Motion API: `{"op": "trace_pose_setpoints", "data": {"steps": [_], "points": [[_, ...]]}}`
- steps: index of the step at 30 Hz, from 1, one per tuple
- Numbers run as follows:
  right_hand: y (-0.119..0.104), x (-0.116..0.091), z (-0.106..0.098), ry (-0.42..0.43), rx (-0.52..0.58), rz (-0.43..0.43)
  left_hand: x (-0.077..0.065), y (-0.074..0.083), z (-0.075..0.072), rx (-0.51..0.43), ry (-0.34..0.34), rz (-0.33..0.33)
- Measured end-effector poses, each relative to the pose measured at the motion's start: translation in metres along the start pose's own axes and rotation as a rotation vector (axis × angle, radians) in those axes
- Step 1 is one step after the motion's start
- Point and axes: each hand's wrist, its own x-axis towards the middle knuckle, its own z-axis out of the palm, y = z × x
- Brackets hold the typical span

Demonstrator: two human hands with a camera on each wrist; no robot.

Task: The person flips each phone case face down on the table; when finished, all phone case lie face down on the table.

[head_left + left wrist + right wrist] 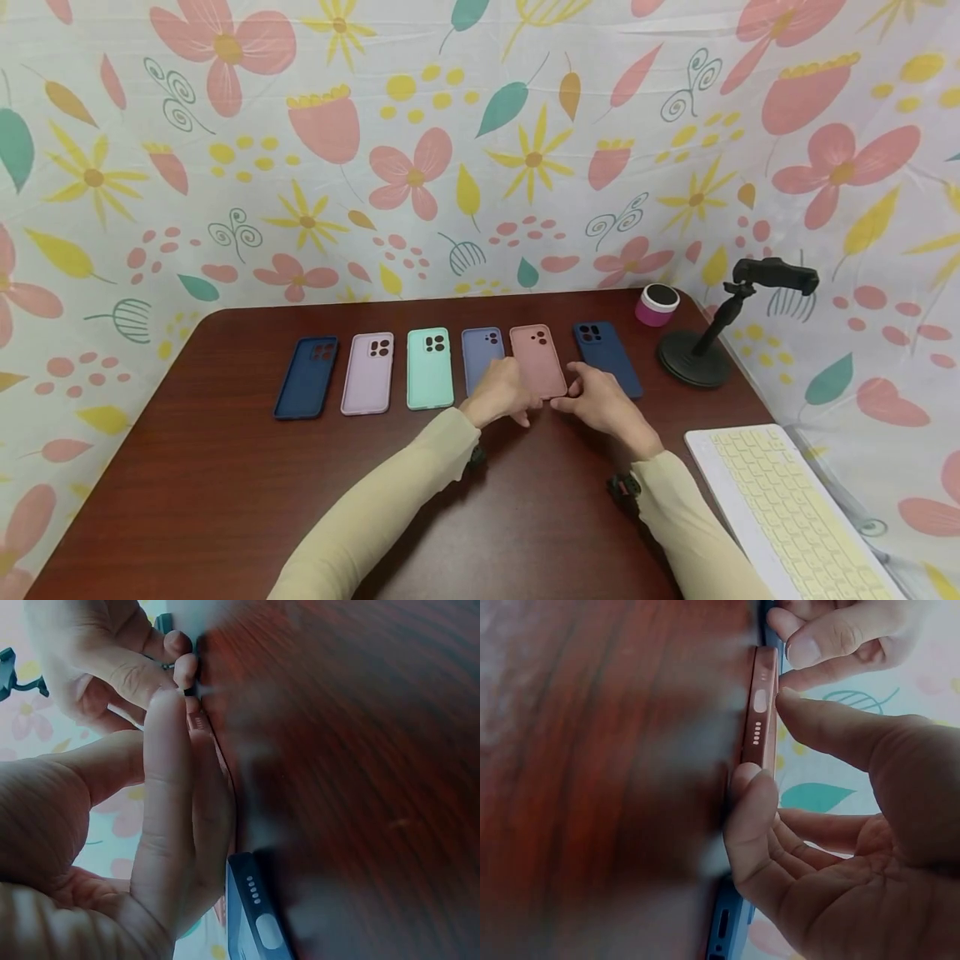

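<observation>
Several phone cases lie in a row on the dark wood table. My right hand (600,402) is at the near right corner of the pink phone case (537,360), thumb on its near edge and a curled finger at its side. My left hand (501,392) is at that case's near left corner, its fingers fairly straight in the left wrist view, partly covering the periwinkle case (480,348). The pink case's near edge (759,712), with its port cutout, shows between the hands. Right of it lies a blue case (609,360).
Left along the row lie a mint case (430,375), a lilac case (367,379) and a navy case (303,383). A black stand (705,354), a pink-and-white jar (654,310) and a white keyboard (787,508) are at the right. Patterned cloth hangs behind.
</observation>
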Motion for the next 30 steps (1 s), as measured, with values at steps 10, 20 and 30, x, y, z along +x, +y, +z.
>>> {"op": "trace_pose_setpoints", "data": {"steps": [10, 20, 30], "points": [[0.004, 0.018, 0.006, -0.057, -0.045, 0.041, 0.011, -0.002, 0.004, 0.000, -0.033, -0.052], [0.017, 0.031, 0.013, -0.065, -0.038, 0.056, 0.029, -0.004, 0.017, 0.093, -0.004, -0.021], [0.034, 0.041, 0.023, -0.039, -0.011, 0.065, 0.026, -0.001, 0.022, 0.101, 0.036, -0.019]]}}
